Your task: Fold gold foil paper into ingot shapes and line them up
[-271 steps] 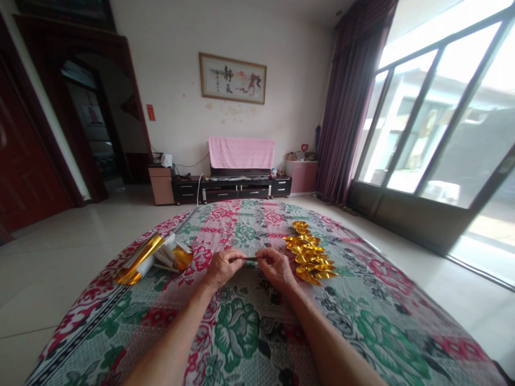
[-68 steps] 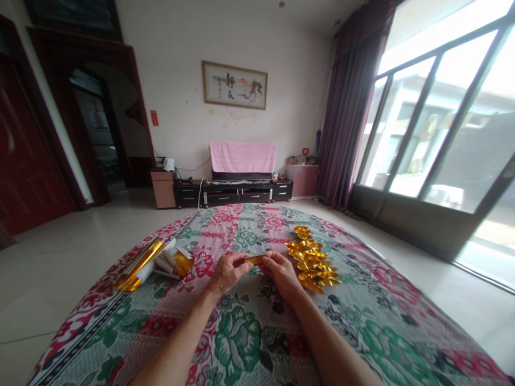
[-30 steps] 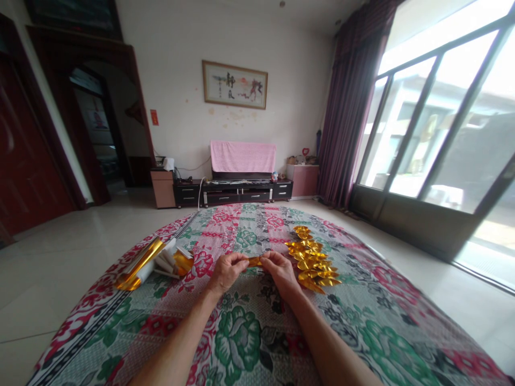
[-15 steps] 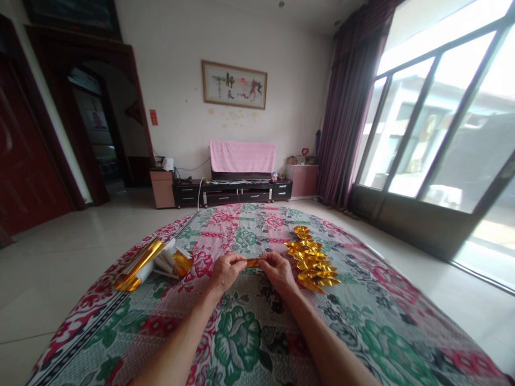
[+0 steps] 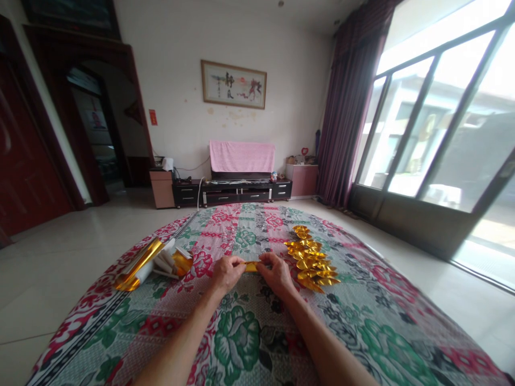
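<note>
Both hands hold a small strip of gold foil paper [image 5: 251, 266] stretched between them above the patterned cloth. My left hand [image 5: 227, 274] pinches its left end with thumb and fingertips. At the right end, my right hand [image 5: 276, 272] grips it in the same way. Just right of that hand lies a cluster of folded gold foil pieces [image 5: 311, 260] with pointed ends, in a rough column. To the left, a loose pile of gold and white foil paper sheets [image 5: 147, 262] rests on the cloth, some of them rolled or curled.
A floral cloth [image 5: 237, 343] in green, red and grey covers the rounded surface before me. Beyond it stands a low black cabinet [image 5: 241, 195] with a pink towel [image 5: 242, 156] draped above. A purple curtain [image 5: 341, 118] and large windows are on the right.
The gold foil strip has tilted slightly, showing more of its bright face. My fingers have shifted a little on its ends; the piles lie as before.
</note>
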Action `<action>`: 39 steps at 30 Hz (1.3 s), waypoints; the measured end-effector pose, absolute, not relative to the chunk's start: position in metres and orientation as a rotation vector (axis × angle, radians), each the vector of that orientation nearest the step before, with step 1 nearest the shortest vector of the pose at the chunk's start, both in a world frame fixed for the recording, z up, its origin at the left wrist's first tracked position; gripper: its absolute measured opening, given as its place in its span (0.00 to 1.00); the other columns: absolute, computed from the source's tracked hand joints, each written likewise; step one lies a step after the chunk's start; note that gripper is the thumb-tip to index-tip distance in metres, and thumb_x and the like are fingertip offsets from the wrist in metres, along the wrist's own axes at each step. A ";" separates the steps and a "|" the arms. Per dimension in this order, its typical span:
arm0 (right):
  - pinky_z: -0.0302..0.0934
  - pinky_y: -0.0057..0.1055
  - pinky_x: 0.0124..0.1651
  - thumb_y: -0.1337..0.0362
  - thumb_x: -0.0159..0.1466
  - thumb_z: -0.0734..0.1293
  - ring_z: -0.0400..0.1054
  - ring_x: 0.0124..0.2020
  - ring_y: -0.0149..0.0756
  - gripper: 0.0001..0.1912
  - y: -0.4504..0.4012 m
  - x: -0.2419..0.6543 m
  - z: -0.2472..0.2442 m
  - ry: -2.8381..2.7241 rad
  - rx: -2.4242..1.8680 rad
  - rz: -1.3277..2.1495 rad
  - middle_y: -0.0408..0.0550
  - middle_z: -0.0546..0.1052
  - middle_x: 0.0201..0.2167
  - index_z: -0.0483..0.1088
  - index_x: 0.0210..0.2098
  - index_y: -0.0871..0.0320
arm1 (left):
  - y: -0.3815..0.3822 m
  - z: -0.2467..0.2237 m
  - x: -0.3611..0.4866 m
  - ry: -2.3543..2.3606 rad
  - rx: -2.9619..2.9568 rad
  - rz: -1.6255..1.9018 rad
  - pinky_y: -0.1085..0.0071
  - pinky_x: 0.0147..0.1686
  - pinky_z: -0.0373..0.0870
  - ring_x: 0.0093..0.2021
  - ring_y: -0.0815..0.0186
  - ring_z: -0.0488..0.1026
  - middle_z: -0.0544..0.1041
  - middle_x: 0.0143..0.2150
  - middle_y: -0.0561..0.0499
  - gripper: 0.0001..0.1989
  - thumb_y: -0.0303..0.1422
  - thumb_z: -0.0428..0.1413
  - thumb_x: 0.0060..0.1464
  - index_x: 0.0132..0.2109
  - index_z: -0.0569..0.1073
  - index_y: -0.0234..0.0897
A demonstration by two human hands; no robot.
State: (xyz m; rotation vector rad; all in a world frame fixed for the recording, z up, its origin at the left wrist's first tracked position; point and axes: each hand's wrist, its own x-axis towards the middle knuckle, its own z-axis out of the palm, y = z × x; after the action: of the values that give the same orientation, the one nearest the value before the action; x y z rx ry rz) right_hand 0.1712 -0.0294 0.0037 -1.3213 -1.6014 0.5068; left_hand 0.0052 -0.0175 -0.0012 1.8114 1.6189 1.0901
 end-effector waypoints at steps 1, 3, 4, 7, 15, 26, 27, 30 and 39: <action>0.58 0.28 0.37 0.63 0.50 0.65 0.69 0.31 0.34 0.10 -0.030 0.171 0.004 -1.617 -1.349 0.489 0.44 0.76 0.28 0.72 0.33 0.57 | -0.017 -0.002 0.006 1.644 1.830 1.061 0.75 0.28 0.63 0.30 0.66 0.73 0.78 0.27 0.51 0.09 0.33 0.54 0.44 0.32 0.78 0.37; 0.58 0.28 0.36 0.64 0.50 0.64 0.69 0.30 0.34 0.10 -0.029 0.170 0.004 -1.657 -1.408 0.460 0.43 0.76 0.27 0.72 0.33 0.57 | -0.017 -0.002 0.007 1.690 1.870 1.004 0.75 0.28 0.62 0.30 0.67 0.72 0.78 0.28 0.51 0.10 0.32 0.54 0.44 0.34 0.77 0.38; 0.58 0.27 0.35 0.65 0.50 0.64 0.69 0.29 0.34 0.10 -0.029 0.170 0.003 -1.681 -1.437 0.445 0.43 0.76 0.26 0.72 0.33 0.57 | -0.018 -0.002 0.007 1.713 1.896 0.977 0.75 0.29 0.62 0.30 0.67 0.72 0.78 0.28 0.51 0.11 0.32 0.54 0.44 0.36 0.77 0.38; 0.57 0.26 0.33 0.66 0.50 0.64 0.68 0.27 0.34 0.10 -0.026 0.169 -0.001 -1.745 -1.491 0.395 0.43 0.75 0.24 0.72 0.33 0.57 | -0.020 0.001 0.010 1.795 1.994 0.895 0.74 0.31 0.62 0.31 0.66 0.72 0.77 0.29 0.51 0.15 0.30 0.54 0.45 0.42 0.75 0.40; 0.55 0.25 0.33 0.69 0.51 0.63 0.68 0.28 0.33 0.10 -0.023 0.166 -0.008 -1.807 -1.524 0.256 0.43 0.76 0.25 0.72 0.33 0.57 | -0.027 0.004 0.017 1.905 2.173 0.699 0.70 0.38 0.63 0.40 0.61 0.73 0.77 0.39 0.46 0.13 0.31 0.50 0.50 0.43 0.74 0.40; 0.53 0.27 0.38 0.69 0.52 0.63 0.65 0.33 0.35 0.11 -0.024 0.165 -0.012 -1.840 -1.534 0.129 0.45 0.73 0.29 0.70 0.36 0.59 | -0.035 0.006 0.020 1.975 2.225 0.700 0.73 0.37 0.63 0.38 0.64 0.72 0.72 0.39 0.48 0.13 0.31 0.52 0.50 0.44 0.71 0.41; 0.53 0.27 0.39 0.69 0.52 0.63 0.64 0.34 0.35 0.11 -0.024 0.165 -0.012 -1.843 -1.529 0.117 0.46 0.73 0.30 0.71 0.36 0.59 | -0.036 0.006 0.020 1.981 2.228 0.705 0.73 0.36 0.63 0.38 0.65 0.72 0.72 0.39 0.49 0.12 0.31 0.51 0.50 0.43 0.71 0.41; 0.53 0.26 0.40 0.68 0.54 0.63 0.64 0.36 0.34 0.07 -0.025 0.165 -0.013 -1.878 -1.492 0.086 0.47 0.72 0.33 0.72 0.31 0.57 | -0.036 0.005 0.019 1.967 2.259 0.698 0.73 0.36 0.63 0.37 0.65 0.71 0.71 0.39 0.49 0.08 0.32 0.50 0.52 0.38 0.73 0.41; 0.52 0.27 0.41 0.70 0.56 0.62 0.62 0.36 0.34 0.08 -0.026 0.163 -0.017 -1.924 -1.490 0.001 0.48 0.71 0.31 0.72 0.25 0.58 | -0.035 0.004 0.020 1.923 2.261 0.690 0.73 0.36 0.63 0.39 0.65 0.71 0.71 0.40 0.48 0.10 0.32 0.48 0.53 0.36 0.75 0.40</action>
State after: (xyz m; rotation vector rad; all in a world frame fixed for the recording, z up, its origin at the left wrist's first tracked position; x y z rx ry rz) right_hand 0.1626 -0.0261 -0.0170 -1.4904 -1.9241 0.0013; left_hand 0.0199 -0.0352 0.0044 2.2609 1.9235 0.6901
